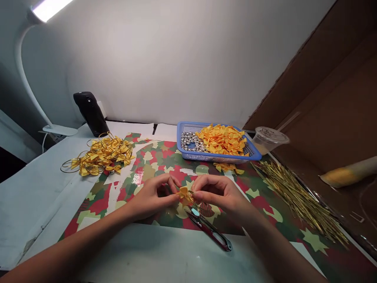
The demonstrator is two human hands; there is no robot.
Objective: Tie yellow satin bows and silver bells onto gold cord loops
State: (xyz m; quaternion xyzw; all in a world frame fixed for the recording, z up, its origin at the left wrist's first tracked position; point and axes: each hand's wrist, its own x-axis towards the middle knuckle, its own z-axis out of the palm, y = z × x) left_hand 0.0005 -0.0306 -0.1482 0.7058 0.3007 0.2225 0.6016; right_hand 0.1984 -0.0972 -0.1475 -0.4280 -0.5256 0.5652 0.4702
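Between my two hands, over the patterned sheet, is a small yellow ribbon bow [183, 192]. My left hand [156, 196] pinches the bow's left side between thumb and fingertips. On the other side my right hand [218, 193] is closed in a pinch on a thin gold wire [194, 202] that curves below the bow. Just under the hands lies a pair of small thread snips [210, 230] with dark red handles, touched by neither hand. The fingertips partly hide where wire and bow meet.
A blue basket [218, 158] holds yellow bows [222, 139] and silver beads [193, 142]. Finished-looking bows on wire loops [103, 155] are heaped at left. Gold wires [303, 200] lie right, near a plastic cup [269, 137]. A black device [91, 114] and lamp [22, 67] stand back left.
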